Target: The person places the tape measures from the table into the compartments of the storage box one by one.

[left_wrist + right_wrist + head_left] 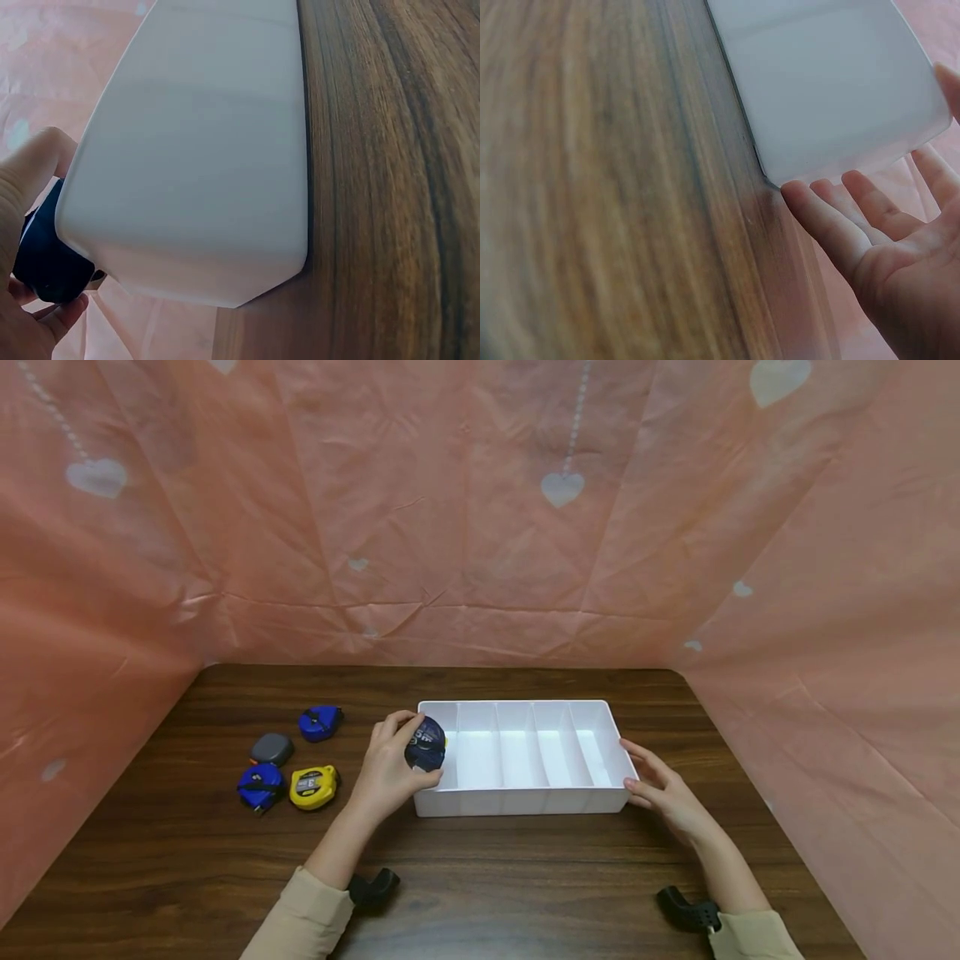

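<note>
In the head view my left hand (387, 767) grips a dark navy tape measure (426, 743) between thumb and fingers, at the left end of a white divided box (517, 802). The tape measure overlaps the leftmost compartment; how deep it sits is hard to tell. The left wrist view shows the same dark tape measure (49, 259) beside the rim at the box corner, partly hidden by the hand. My right hand (670, 793) touches the box's right end with its fingers extended. In the right wrist view, its fingertips (795, 191) lie along the end wall.
Left of the box lie a yellow tape measure (313, 787), a blue tape measure (261, 787), a grey tape measure (272, 749) and another blue tape measure (320, 723). The brown wooden table (517, 877) is bordered by a pink curtain (465, 527) with hearts.
</note>
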Available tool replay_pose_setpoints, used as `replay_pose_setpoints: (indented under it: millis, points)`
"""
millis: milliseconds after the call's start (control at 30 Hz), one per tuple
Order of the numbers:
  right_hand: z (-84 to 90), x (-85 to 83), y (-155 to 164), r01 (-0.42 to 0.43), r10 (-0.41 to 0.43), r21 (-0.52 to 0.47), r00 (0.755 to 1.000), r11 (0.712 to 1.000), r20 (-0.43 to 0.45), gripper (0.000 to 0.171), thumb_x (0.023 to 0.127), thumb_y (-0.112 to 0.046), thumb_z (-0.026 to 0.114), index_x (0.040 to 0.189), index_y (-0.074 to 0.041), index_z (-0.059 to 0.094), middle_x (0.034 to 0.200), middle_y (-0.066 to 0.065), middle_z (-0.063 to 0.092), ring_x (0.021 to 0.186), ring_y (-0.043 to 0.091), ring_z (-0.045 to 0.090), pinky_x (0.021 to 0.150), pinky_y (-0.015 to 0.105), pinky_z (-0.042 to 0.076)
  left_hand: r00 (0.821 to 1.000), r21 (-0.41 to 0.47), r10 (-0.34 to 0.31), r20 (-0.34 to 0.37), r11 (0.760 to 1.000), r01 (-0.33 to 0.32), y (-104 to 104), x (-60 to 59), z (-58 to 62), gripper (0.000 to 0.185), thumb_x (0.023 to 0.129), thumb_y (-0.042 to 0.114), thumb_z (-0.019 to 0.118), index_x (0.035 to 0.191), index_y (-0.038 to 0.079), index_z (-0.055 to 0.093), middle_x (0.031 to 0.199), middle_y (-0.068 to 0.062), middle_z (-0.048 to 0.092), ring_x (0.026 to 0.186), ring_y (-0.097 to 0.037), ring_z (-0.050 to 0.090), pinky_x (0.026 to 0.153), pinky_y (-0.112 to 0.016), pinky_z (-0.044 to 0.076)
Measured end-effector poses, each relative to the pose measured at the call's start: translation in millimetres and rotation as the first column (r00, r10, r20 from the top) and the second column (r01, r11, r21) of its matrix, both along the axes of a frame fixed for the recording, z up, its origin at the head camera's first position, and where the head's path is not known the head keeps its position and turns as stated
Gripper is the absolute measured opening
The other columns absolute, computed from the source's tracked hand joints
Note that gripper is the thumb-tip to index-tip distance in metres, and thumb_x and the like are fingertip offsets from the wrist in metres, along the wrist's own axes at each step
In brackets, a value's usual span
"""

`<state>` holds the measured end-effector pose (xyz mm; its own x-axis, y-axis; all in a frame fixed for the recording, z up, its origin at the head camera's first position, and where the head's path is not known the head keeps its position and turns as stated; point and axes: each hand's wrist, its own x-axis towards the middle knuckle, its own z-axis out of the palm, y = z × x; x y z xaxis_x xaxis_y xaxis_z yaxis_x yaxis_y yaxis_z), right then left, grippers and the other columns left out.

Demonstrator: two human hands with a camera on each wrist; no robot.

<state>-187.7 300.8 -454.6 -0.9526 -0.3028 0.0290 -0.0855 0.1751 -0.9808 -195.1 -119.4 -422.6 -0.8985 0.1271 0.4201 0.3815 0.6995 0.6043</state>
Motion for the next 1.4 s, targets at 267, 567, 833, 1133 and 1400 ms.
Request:
replay_pose_setpoints:
  millis: [267, 567, 833, 1133, 1400]
  points:
    - [0.8, -0.4, 0, 0.005, -0.005, 0.001, 1.000, 1.000, -0.004, 0.061, 0.097, -0.009, 0.055, 0.150, -0.007, 0.027, 0.144, 0.034, 0.024, 0.106, 0.005, 0.052, 0.082, 0.027, 0.049, 0.999, -0.035, -0.007, -0.033, 0.999, 0.006, 3, -3.6, 0.1, 0.083, 0.060, 0.026, 0.090, 0.132, 0.002, 0.056, 0.129, -0.015, 0.048, 0.112, -0.031, 0.042, 0.085, -0.051, 0.049]
    - [-1.3, -0.6, 1, 0.007, -0.007, 0.000, 1.000, 1.000, 0.002, 0.061, 0.097, -0.009, 0.055, 0.150, -0.007, 0.026, 0.144, 0.034, 0.024, 0.107, 0.004, 0.052, 0.082, 0.026, 0.049, 0.999, -0.064, -0.025, -0.024, 0.998, 0.023, 8, -6.0, -1.9, 0.086, 0.060, 0.025, 0.091, 0.134, 0.002, 0.054, 0.130, -0.017, 0.050, 0.114, -0.032, 0.044, 0.088, -0.053, 0.047]
    - [-0.5, -0.7, 0, 0.001, -0.001, 0.005, 1.000, 1.000, -0.002, 0.060, 0.097, -0.009, 0.054, 0.150, -0.006, 0.026, 0.145, 0.033, 0.024, 0.109, 0.004, 0.050, 0.083, 0.027, 0.049, 0.998, -0.080, -0.054, -0.012, 0.995, 0.053, 10, -7.5, -4.8, 0.086, 0.060, 0.027, 0.090, 0.134, 0.002, 0.054, 0.130, -0.017, 0.051, 0.115, -0.032, 0.045, 0.091, -0.054, 0.044]
    - [-1.2, -0.7, 1, -0.001, 0.001, 0.002, 1.000, 1.000, -0.006, 0.060, 0.097, -0.008, 0.054, 0.150, -0.006, 0.026, 0.145, 0.033, 0.025, 0.109, 0.005, 0.051, 0.083, 0.028, 0.049, 0.997, -0.073, -0.078, 0.017, 0.994, 0.079, 9, -10.3, -7.1, 0.086, 0.061, 0.030, 0.089, 0.135, 0.003, 0.054, 0.132, -0.015, 0.051, 0.117, -0.031, 0.045, 0.092, -0.053, 0.044]
    - [-1.2, -0.4, 0, -0.002, 0.002, 0.004, 1.000, 1.000, 0.003, 0.061, 0.097, -0.009, 0.054, 0.150, -0.006, 0.025, 0.146, 0.033, 0.023, 0.109, 0.003, 0.050, 0.083, 0.027, 0.048, 0.994, -0.077, -0.106, 0.039, 0.991, 0.108, 9, -14.8, -10.4, 0.083, 0.058, 0.030, 0.091, 0.130, 0.003, 0.058, 0.127, -0.013, 0.054, 0.117, -0.028, 0.043, 0.095, -0.052, 0.041]
